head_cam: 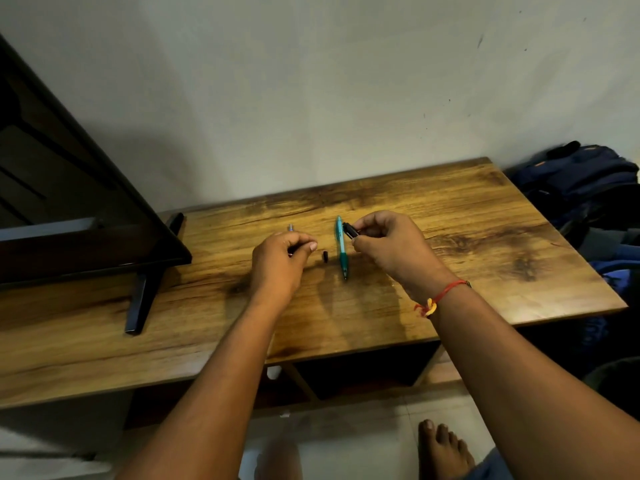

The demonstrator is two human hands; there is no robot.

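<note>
A teal pen (341, 249) lies lengthwise on the wooden table (467, 244), tip toward me. Just to its right, my right hand (391, 247) pinches a short black pen piece (350, 231) above the table. My left hand (277, 261) has its fingers curled round a thin pen part (291, 228) whose silvery-blue end pokes out past the knuckles; most of that part is hidden in the hand. A small black cap-like bit (325, 256) lies on the table between the left hand and the teal pen.
A dark flat screen (69, 202) on a black stand foot (142, 299) fills the table's left side. Blue bags (585, 188) are heaped on the floor to the right. The wall rises behind the table. My bare foot (443, 452) is on the tiled floor.
</note>
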